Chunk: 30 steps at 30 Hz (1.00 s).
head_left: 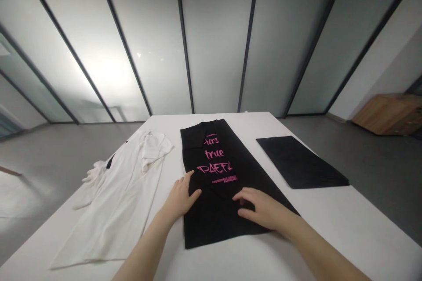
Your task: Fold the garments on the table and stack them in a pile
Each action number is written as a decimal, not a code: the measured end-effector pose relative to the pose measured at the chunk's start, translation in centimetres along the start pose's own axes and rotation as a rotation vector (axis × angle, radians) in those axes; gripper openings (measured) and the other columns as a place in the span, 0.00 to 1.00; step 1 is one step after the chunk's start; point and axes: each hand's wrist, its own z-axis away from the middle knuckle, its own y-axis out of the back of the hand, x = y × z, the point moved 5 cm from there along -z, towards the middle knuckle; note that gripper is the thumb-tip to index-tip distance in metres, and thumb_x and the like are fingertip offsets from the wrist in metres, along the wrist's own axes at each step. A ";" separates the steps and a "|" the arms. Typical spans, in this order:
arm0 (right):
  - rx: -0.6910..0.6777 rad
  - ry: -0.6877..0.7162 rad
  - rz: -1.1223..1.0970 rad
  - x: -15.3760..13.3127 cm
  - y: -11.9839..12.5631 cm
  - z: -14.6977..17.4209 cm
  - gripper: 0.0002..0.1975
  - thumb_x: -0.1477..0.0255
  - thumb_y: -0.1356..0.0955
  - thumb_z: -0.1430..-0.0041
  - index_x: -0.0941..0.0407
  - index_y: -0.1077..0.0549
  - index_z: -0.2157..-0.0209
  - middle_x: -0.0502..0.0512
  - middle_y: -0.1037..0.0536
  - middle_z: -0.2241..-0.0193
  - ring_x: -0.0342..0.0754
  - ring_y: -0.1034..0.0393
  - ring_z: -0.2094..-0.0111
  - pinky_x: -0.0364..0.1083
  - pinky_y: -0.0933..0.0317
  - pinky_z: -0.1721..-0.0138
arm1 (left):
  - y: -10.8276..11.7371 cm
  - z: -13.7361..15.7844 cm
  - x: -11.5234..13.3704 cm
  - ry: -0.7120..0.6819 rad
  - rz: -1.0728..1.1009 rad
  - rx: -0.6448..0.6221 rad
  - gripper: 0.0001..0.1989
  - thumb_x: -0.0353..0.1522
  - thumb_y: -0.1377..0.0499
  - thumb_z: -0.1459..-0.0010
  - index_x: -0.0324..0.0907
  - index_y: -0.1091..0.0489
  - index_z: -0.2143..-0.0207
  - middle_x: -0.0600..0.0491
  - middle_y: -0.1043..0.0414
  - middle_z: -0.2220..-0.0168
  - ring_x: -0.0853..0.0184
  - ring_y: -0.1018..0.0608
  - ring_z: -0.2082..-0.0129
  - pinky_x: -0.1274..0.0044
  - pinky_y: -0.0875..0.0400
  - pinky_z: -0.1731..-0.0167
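Note:
A black T-shirt (211, 210) with pink lettering lies flat in front of me, its left part folded inward over the print. My left hand (181, 195) rests at the shirt's left edge, fingers stretched out and thumb apart. Over the lower right part of the shirt is my right hand (259, 206), with its fingers slightly bent and the thumb spread away from them. Neither hand grips the cloth. Whether the right fingertips touch the fabric, I cannot tell.
On the left of the white table (227, 261), white garments (118, 197) lie spread out, partly crumpled near the edge. A flat black folded cloth (300, 162) lies to the right. Behind stands a frosted glass partition (217, 44). A wooden box-like piece (387, 114) is on the floor at right.

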 end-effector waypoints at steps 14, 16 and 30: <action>-0.144 0.272 0.105 -6.1 -5.0 -0.1 0.08 0.71 0.29 0.34 0.51 0.19 0.55 0.54 0.22 0.56 0.52 0.28 0.53 0.50 0.39 0.47 | 1.8 4.1 1.3 0.212 0.312 -1.004 0.17 0.44 0.33 0.47 0.46 0.29 0.58 0.57 0.23 0.75 0.69 0.27 0.83 0.79 0.38 0.83; -0.157 0.279 0.130 -6.7 -5.0 0.1 0.07 0.74 0.31 0.34 0.52 0.20 0.58 0.53 0.21 0.58 0.51 0.28 0.54 0.50 0.39 0.48 | 1.9 4.4 0.4 0.267 0.347 -1.082 0.18 0.47 0.33 0.47 0.45 0.30 0.63 0.53 0.19 0.70 0.68 0.24 0.81 0.79 0.37 0.83; -0.018 0.264 -0.012 -12.9 -7.5 -1.6 0.10 0.69 0.32 0.31 0.51 0.18 0.54 0.53 0.19 0.58 0.50 0.26 0.57 0.47 0.37 0.51 | 3.3 -1.6 -4.3 -0.009 -0.115 0.157 0.17 0.37 0.45 0.32 0.43 0.27 0.45 0.46 0.21 0.55 0.56 0.19 0.54 0.66 0.27 0.50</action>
